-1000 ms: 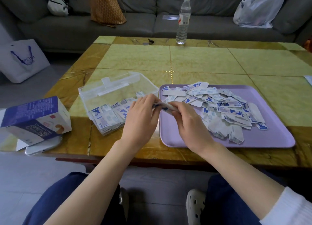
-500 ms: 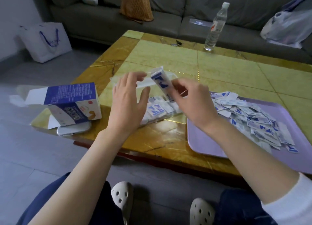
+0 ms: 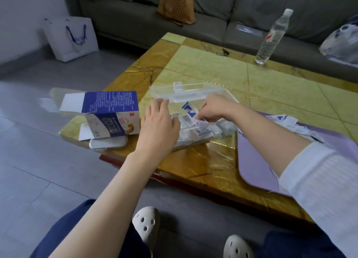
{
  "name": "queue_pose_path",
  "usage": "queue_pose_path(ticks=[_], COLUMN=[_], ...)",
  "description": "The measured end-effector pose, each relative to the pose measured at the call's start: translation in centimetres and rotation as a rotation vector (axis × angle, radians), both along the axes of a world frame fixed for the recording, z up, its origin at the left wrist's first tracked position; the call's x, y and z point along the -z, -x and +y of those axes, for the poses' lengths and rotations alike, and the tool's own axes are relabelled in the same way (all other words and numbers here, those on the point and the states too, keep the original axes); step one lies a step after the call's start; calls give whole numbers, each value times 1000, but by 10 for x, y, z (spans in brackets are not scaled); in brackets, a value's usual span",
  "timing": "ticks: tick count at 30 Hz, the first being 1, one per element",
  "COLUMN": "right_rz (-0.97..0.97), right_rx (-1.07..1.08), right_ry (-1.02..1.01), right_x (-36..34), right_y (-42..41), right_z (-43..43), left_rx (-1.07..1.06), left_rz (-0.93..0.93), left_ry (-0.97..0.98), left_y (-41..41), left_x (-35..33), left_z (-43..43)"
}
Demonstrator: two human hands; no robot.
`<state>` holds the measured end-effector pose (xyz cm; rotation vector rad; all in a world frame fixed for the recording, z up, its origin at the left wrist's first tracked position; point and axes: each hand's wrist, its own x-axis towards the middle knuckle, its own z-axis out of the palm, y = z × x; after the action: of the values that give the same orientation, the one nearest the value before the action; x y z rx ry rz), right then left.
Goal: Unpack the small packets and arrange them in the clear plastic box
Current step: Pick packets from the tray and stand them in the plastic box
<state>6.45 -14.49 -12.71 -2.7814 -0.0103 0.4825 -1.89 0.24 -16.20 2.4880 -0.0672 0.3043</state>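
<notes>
The clear plastic box [image 3: 222, 129] lies on the yellow table with its lid [image 3: 191, 92] open toward the back. Rows of white and blue packets [image 3: 203, 131] stand inside it. My right hand [image 3: 215, 109] is over the box and pinches a small bundle of packets [image 3: 190, 112], lowering it among the others. With its fingers straight, my left hand [image 3: 157, 125] hovers over the box's left end, next to the bundle. More loose packets [image 3: 286, 122] lie on the purple tray [image 3: 253, 164] behind my right forearm.
An opened blue and white carton [image 3: 110, 114] lies left of the box, on top of a phone [image 3: 107, 142] at the table's near edge. A water bottle [image 3: 271, 38] stands at the far side. A sofa and a white paper bag [image 3: 71, 38] are beyond the table.
My right hand has carried the bundle of packets from the tray leftward and down into the box. My left hand moved with it to the box's left end. The view swung left.
</notes>
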Motion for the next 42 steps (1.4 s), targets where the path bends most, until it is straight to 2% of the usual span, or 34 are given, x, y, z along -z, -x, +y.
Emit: queue_pose_path(ticks=[4,13,19,31,35,37,40,42], right_rz=[90,169,211,14,-163,-378,-765,-982], right_rx=[-32,-68,-46,-107,-106,-125,-172,-189], right_ry=[64,161,113,278,285,249,77,-7], right_x=[8,14,14,15,7,3,-1,-1], right_y=[-6,-11,-14,-6,4,18,48,65], right_z=[7,10,13,20,9,-1,-22,-43], left_rx=[10,33,31,5,-39,-41,38,116], left_rz=[7,8,16,7,-34,-165,-392,-451], left_ry=[-28,42,71,89,11,14,119,151], left_y=[1,1,1,-3,-3,0,8,15], left_x=[1,2,-1,-3,-5,-8,-16,-18], left_z=[0,-2,-3,-7,-9,-15,-33,-49])
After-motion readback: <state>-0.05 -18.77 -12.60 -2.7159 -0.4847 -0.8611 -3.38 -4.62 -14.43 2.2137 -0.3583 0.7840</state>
